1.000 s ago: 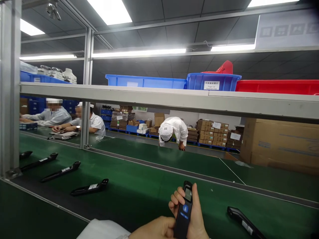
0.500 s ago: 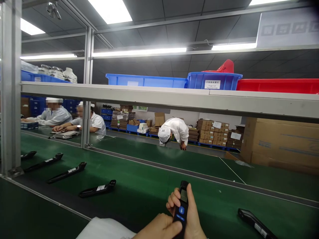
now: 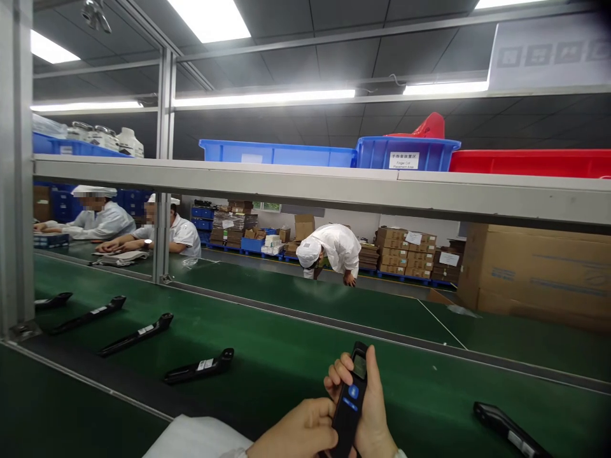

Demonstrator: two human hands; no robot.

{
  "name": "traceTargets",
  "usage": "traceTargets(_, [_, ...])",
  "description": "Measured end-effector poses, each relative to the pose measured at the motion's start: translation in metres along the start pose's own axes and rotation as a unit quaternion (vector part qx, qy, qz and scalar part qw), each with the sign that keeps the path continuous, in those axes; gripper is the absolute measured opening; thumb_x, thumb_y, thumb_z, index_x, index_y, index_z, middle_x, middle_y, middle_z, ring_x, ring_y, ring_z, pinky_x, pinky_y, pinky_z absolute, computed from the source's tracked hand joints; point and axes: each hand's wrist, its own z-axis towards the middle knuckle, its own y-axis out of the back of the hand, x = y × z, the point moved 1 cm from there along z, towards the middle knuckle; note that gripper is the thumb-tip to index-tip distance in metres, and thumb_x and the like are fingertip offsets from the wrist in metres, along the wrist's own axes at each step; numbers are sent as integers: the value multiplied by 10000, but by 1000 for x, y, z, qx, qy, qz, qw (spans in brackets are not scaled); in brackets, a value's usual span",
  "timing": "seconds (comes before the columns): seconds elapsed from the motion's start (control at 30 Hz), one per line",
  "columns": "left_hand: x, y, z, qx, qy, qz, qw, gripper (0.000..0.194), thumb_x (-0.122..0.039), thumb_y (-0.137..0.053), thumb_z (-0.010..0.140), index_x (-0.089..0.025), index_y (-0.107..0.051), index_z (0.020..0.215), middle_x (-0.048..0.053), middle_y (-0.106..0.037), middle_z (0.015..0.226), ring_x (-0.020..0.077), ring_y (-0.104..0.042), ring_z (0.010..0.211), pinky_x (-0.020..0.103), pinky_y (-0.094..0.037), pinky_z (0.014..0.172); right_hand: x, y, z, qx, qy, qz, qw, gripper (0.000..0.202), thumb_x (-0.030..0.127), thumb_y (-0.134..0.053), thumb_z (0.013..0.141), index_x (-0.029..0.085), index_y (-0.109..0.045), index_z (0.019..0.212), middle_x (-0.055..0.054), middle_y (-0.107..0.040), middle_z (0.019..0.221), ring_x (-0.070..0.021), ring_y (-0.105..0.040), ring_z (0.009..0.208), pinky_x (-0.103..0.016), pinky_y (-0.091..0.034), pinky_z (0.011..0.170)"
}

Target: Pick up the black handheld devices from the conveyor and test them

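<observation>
My right hand is wrapped round a black handheld device with a small grey screen and blue buttons. Its fingers curl over the left edge, and the thumb stands along the right one. At the lower left of the device, my left hand is closed, thumb and fingertips against its side; what lies behind them is hidden. To the left on the green belt lie several black handle-shaped parts with white labels, the nearest part being closest to my left hand. Another labelled black part lies to the right.
A metal shelf crosses ahead, bearing a blue bin and a red bin. An upright post stands left. Beyond the belt are a large carton, two seated people at left and a bending person.
The black parts on the belt have shifted right. My left thumb has slid off the device's front to its left side. The device has moved slightly right and tilts more.
</observation>
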Motion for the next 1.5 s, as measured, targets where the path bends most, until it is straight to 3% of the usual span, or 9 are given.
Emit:
traceTargets(0.23, [5,0,6,-55,-28,0,998,122,-129,-542,620,-140,-557,740,15,-656,667,84,-533,540,194,-354,531,-3,2,0,-10,51,-51,997,462,619,-487,761,199,-491,569,43,-392,492,-119,-375,511,-274,-356,576])
traceTargets(0.57, [4,2,3,-48,-22,21,998,183,-107,-568,610,-120,-566,792,31,-663,706,81,-542,533,186,-346,504,-5,2,-1,-21,50,-58,997,464,630,-508,742,201,-477,568,45,-390,492,-121,-389,516,-276,-356,578])
traceTargets(0.73, [9,4,6,-47,-36,26,998,310,-382,-681,645,-127,-557,772,36,-657,679,84,-528,517,189,-356,508,-5,2,0,-15,42,-33,998,464,633,-506,740,202,-471,570,54,-365,494,-112,-371,505,-272,-357,575])
traceTargets(0.87, [17,8,11,-116,-31,12,993,694,-727,-286,748,-108,-600,746,76,-642,606,127,-542,503,221,-375,481,-5,0,-2,-14,17,3,1000,488,671,-491,718,208,-456,568,58,-336,503,-116,-370,509,-284,-369,587])
traceTargets(0.97, [18,9,12,-134,-29,13,991,790,-763,-170,737,-111,-612,795,69,-627,623,134,-535,517,227,-378,474,-6,-1,-2,-6,7,13,1000,486,669,-499,712,207,-459,569,56,-338,508,-121,-378,522,-286,-374,594])
traceTargets(1.13, [15,9,10,-116,-105,135,978,550,-684,-504,681,-139,-546,625,-16,-491,561,102,-423,537,224,-327,517,-9,-1,-2,26,-15,5,1000,490,658,-508,715,201,-467,542,57,-321,477,-116,-346,498,-275,-368,570])
traceTargets(1.3, [22,12,9,-168,-95,88,977,584,-685,-348,768,-149,-577,732,-7,-506,615,128,-456,610,241,-362,579,-13,-1,-4,41,-26,16,999,492,668,-520,700,199,-481,553,56,-321,486,-126,-391,540,-284,-397,631])
traceTargets(1.43, [20,11,11,-122,-101,127,979,557,-670,-416,750,-142,-560,650,-23,-482,584,100,-435,548,218,-346,527,-12,-2,-3,29,-35,14,999,515,693,-520,678,201,-455,538,59,-319,461,-133,-440,552,-282,-412,629])
traceTargets(1.5, [18,14,12,-110,-77,151,979,622,-671,-286,794,-139,-560,626,-3,-503,560,109,-455,506,227,-353,497,-9,0,-1,5,-40,7,999,522,706,-508,676,202,-449,553,57,-360,465,-129,-468,544,-280,-425,623])
